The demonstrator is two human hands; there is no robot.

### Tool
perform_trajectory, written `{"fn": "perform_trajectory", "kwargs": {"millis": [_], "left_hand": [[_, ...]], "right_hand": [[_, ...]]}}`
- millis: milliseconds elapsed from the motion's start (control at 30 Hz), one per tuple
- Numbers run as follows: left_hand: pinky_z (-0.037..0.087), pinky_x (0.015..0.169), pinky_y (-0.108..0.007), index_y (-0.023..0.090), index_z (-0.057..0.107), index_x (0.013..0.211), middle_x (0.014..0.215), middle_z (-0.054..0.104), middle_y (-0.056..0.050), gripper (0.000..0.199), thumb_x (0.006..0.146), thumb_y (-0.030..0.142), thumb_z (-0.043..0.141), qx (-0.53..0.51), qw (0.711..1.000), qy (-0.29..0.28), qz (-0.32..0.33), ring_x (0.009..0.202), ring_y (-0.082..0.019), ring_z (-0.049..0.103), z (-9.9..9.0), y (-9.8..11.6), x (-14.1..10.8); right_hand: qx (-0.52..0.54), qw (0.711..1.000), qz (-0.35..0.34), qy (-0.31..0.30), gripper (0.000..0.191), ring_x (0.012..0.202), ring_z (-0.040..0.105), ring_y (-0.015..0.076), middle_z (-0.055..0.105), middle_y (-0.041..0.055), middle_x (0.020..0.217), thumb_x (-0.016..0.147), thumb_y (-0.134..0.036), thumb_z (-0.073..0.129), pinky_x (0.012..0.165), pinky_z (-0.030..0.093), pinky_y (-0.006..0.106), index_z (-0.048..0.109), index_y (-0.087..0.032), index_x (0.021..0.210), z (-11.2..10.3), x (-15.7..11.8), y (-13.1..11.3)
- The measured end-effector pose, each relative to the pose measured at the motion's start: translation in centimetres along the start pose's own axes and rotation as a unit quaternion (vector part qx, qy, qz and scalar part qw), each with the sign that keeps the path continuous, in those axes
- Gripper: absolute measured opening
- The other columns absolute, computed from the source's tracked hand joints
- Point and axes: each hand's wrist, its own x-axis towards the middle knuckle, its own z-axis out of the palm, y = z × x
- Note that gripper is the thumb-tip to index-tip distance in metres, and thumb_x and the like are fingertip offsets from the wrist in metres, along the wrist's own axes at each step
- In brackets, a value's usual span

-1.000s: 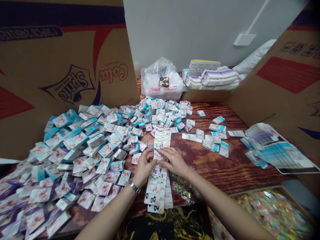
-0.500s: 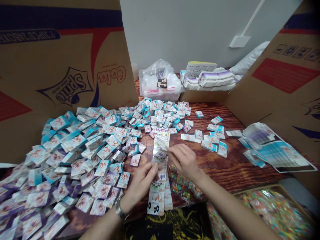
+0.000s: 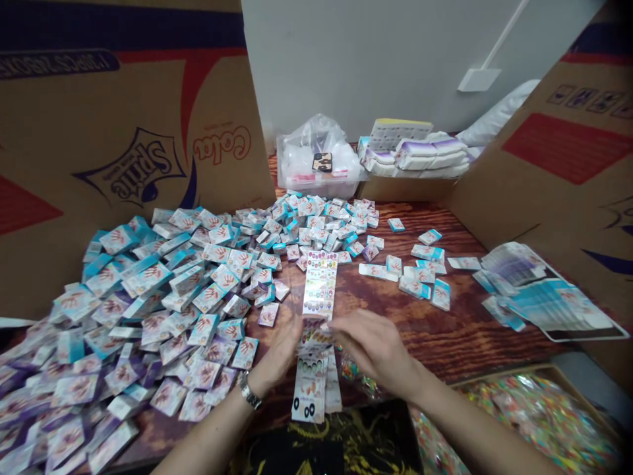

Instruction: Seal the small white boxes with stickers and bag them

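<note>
Long printed sticker strips (image 3: 319, 290) with rows of small coloured pictures lie lengthwise in front of me, their lower ends (image 3: 309, 396) overlapping. At the left edge of the strips, my left hand (image 3: 277, 355) is closed on them, with a metal watch on its wrist. From the other side my right hand (image 3: 378, 346) pinches the strips about midway, its fingers curled in. Small clear bags of coloured pieces (image 3: 364, 382) lie partly under my right hand.
Small blue and purple boxes (image 3: 205, 290) heap up on the left. Unfolded boxes (image 3: 554, 300) lie stacked at right. An open carton (image 3: 554, 373) of bagged coloured pieces stands lower right. Large cartons (image 3: 148, 112) flank the table. A plastic tub (image 3: 316, 188) stands behind.
Both hands have moved slightly down along the strips; the right hand is lower and nearer. The upper strip, earlier lifted and blurred, now lies flatter with its pictures showing.
</note>
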Motion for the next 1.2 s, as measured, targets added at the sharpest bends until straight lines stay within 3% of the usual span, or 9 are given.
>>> {"fn": "perform_trajectory", "kwargs": {"millis": [100, 233, 333, 433, 633, 800, 967, 1100, 1200], "left_hand": [[0.039, 0.097, -0.037, 0.016, 0.059, 0.112, 0.110, 0.064, -0.008, 0.047, 0.083, 0.052, 0.052, 0.145, 0.983, -0.105, 0.050, 0.106, -0.025, 0.054, -0.4, 0.2, -0.6], [0.042, 0.089, -0.037, 0.014, 0.062, 0.103, 0.099, 0.065, -0.006, 0.037, 0.087, 0.045, 0.049, 0.184, 0.977, -0.109, 0.006, 0.094, -0.023, 0.056, 0.1, -0.1, -0.7], [0.045, 0.084, -0.035, 0.014, 0.063, 0.095, 0.097, 0.065, -0.007, 0.032, 0.086, 0.041, 0.051, 0.024, 0.997, -0.058, -0.052, 0.092, -0.022, 0.057, 0.8, -0.9, -0.6], [0.046, 0.080, -0.032, 0.016, 0.063, 0.093, 0.097, 0.065, -0.006, 0.023, 0.074, 0.029, 0.066, -0.181, 0.979, -0.009, -0.097, 0.091, -0.021, 0.058, 1.3, -1.4, -0.5], [0.044, 0.082, -0.030, 0.016, 0.066, 0.084, 0.089, 0.065, -0.004, 0.025, 0.059, 0.018, 0.071, -0.317, 0.937, -0.066, -0.129, 0.088, -0.019, 0.058, 1.3, -0.7, -0.4], [0.044, 0.072, -0.028, 0.015, 0.065, 0.081, 0.082, 0.064, -0.003, 0.024, 0.074, 0.038, 0.068, -0.223, 0.969, 0.025, -0.102, 0.076, -0.015, 0.057, 1.8, -0.5, -0.2], [0.046, 0.073, -0.029, 0.016, 0.065, 0.096, 0.088, 0.065, -0.005, 0.032, 0.081, 0.044, 0.060, -0.095, 0.994, 0.000, -0.045, 0.082, -0.019, 0.058, 2.1, -1.1, -0.1], [0.046, 0.070, -0.027, 0.017, 0.059, 0.103, 0.082, 0.063, -0.003, 0.030, 0.083, 0.039, 0.059, 0.060, 0.998, 0.016, 0.021, 0.075, -0.017, 0.058, 2.4, -2.4, 0.5], [0.048, 0.073, -0.029, 0.020, 0.048, 0.116, 0.097, 0.063, -0.006, 0.038, 0.084, 0.037, 0.058, 0.069, 0.997, 0.041, 0.023, 0.084, -0.018, 0.060, 2.8, -2.8, 1.0]], "right_hand": [[0.004, 0.998, 0.063, 0.025, 0.015, 0.074, 0.061, 0.0156, 0.067, 0.0050, 0.083, 0.092, -0.019, 0.048, 0.068, 0.049, 0.029, 0.061, -0.017, 0.100, 0.4, 1.2, 1.6], [-0.007, 0.995, 0.086, 0.044, 0.015, 0.078, 0.062, 0.0163, 0.067, 0.0056, 0.086, 0.092, -0.019, 0.049, 0.072, 0.050, 0.029, 0.061, -0.018, 0.100, 1.4, 1.6, 2.6], [-0.057, 0.996, 0.019, 0.060, 0.020, 0.084, 0.062, 0.0168, 0.067, 0.0073, 0.092, 0.091, -0.015, 0.049, 0.074, 0.050, 0.029, 0.061, -0.018, 0.107, 1.9, 0.7, 1.9], [-0.130, 0.988, -0.080, 0.012, 0.026, 0.090, 0.060, 0.0190, 0.067, 0.0088, 0.098, 0.091, -0.013, 0.048, 0.076, 0.049, 0.032, 0.059, -0.017, 0.114, 2.4, -0.5, 0.6], [-0.195, 0.975, -0.101, -0.023, 0.027, 0.097, 0.057, 0.0225, 0.066, 0.0105, 0.104, 0.092, -0.014, 0.046, 0.083, 0.046, 0.038, 0.059, -0.015, 0.115, 3.4, -1.9, -0.1], [-0.039, 0.998, 0.024, -0.048, 0.023, 0.081, 0.057, 0.0167, 0.063, 0.0063, 0.086, 0.094, -0.016, 0.043, 0.071, 0.048, 0.028, 0.061, -0.018, 0.108, 3.1, -1.7, 0.8], [0.061, 0.977, 0.203, -0.034, 0.025, 0.092, 0.058, 0.0175, 0.060, 0.0067, 0.101, 0.091, -0.024, 0.051, 0.078, 0.049, 0.029, 0.054, -0.021, 0.116, 2.9, -2.1, 1.3], [0.061, 0.979, 0.184, -0.067, 0.021, 0.091, 0.058, 0.0172, 0.062, 0.0059, 0.098, 0.092, -0.026, 0.049, 0.078, 0.047, 0.028, 0.058, -0.020, 0.110, 3.1, -2.9, 2.8], [0.006, 0.982, 0.167, -0.091, 0.016, 0.088, 0.058, 0.0164, 0.064, 0.0045, 0.092, 0.093, -0.026, 0.047, 0.077, 0.045, 0.027, 0.060, -0.020, 0.100, 1.8, -2.7, 6.9]]}}
